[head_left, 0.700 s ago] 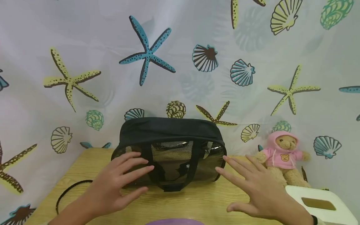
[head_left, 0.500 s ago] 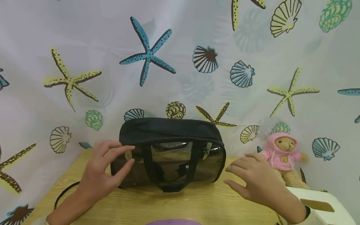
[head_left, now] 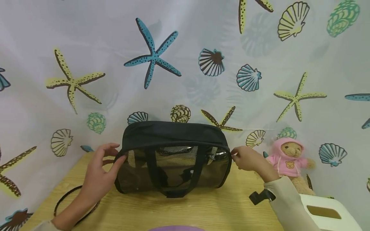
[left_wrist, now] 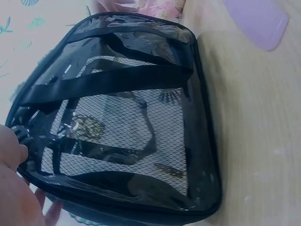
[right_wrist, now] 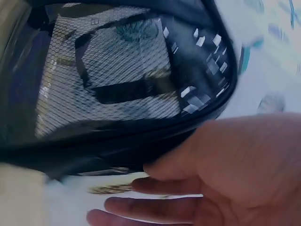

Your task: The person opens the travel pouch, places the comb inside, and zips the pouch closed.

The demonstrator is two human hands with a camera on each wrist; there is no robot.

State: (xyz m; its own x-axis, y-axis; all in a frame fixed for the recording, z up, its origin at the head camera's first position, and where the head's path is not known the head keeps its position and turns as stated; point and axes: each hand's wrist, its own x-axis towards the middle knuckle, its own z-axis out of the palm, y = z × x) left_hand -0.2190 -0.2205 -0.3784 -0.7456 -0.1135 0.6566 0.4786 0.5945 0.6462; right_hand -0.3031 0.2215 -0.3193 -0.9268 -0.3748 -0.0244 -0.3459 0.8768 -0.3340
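Note:
A black bag [head_left: 176,134] with a see-through smoky front, mesh inside and a hanging handle strap stands upright on the wooden table. In the head view, my left hand [head_left: 99,173] is at the bag's upper left corner. The left wrist view shows its thumb [left_wrist: 22,153] on the front panel's edge and fingers partly hidden behind the side, pinching the corner. On the opposite side, my right hand [head_left: 247,158] touches the bag's right upper edge. Its thumb meets the dark side panel in the right wrist view, while its other fingers [right_wrist: 150,209] extend apart from the bag.
A black headband-like loop [head_left: 61,200] lies left of the bag. At the right sit a teddy bear [head_left: 290,157] in a pink hoodie and a white box [head_left: 326,208] with a slot. A purple item [head_left: 176,228] shows at the front edge. A patterned curtain [head_left: 185,57] hangs behind.
Both hands were spread in the air before the bag. They moved apart to its two sides and now touch its upper corners. The bag stands in the same place.

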